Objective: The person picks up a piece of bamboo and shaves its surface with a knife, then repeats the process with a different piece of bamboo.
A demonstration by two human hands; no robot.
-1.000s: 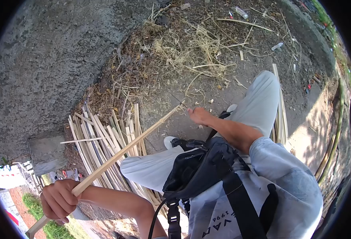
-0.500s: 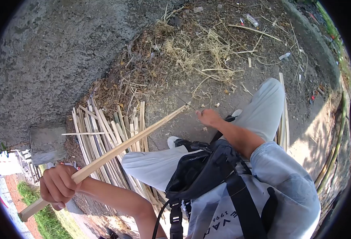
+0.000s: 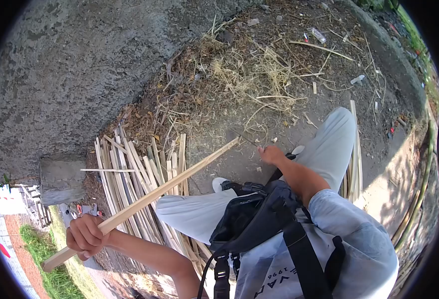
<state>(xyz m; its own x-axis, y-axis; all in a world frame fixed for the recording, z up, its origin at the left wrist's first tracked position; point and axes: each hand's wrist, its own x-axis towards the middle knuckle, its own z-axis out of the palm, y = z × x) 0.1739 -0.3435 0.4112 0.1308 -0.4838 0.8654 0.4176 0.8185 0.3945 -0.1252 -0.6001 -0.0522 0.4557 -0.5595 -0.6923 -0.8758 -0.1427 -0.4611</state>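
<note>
My left hand [image 3: 87,236] is wrapped round a long pale bamboo strip [image 3: 174,182] near its lower-left end. The strip slants up and across my left knee, its far end in front of my right hand. In my closed right hand [image 3: 271,155] is a knife, its handle hidden by the fingers. The thin dark knife blade [image 3: 248,139] points up and left and overlaps the far end of the strip. Under the held strip, a pile of similar bamboo strips [image 3: 129,172] lies beside my left leg.
Pale shavings [image 3: 244,79] and dry leaves cover the ground ahead. A rough concrete wall [image 3: 80,74] rises on the left, with a grey block [image 3: 62,180] at its foot. More strips [image 3: 355,149] lie beyond my right knee. A black bag [image 3: 244,214] sits on my lap.
My left hand and the bamboo strip have shifted right and slightly up. My right hand with the knife has moved slightly right and down. The whole view has shifted a little.
</note>
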